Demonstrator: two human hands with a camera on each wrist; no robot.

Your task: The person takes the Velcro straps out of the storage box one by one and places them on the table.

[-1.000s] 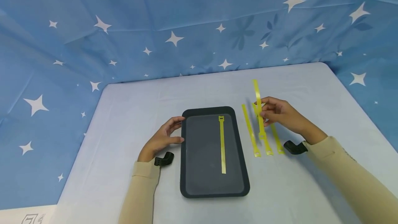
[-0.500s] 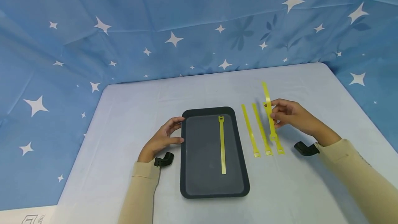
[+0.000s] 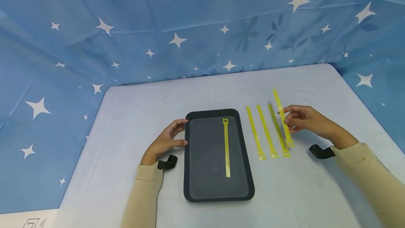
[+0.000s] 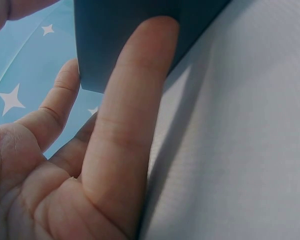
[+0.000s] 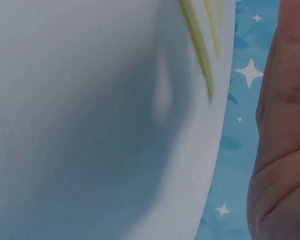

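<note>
In the head view my right hand [image 3: 305,119] pinches a yellow slotted strap, like a hook-and-loop cable tie [image 3: 278,102], raised above the table. Three similar ties lie roughly side by side to its left: an outer tie [image 3: 253,129], a middle tie [image 3: 267,129] and a near tie [image 3: 276,124] partly under the held one. One more tie [image 3: 226,150] lies lengthwise in a dark grey tray [image 3: 202,164]. My left hand [image 3: 164,143] touches the tray's left side with thumb and fingertips; the left wrist view shows the straight thumb [image 4: 127,110] against its wall.
A white cloth covers the table [image 3: 142,108]. Behind it hangs a blue star-patterned curtain [image 3: 196,20]. Dark wrist cameras, a left device [image 3: 167,162] and a right device [image 3: 322,151], sit at the sleeves. A pale printed corner [image 3: 28,219] shows at lower left.
My right hand has moved right with the held tie, past the middle and near ties, and slightly toward the front. The left hand and tray stay in place.
</note>
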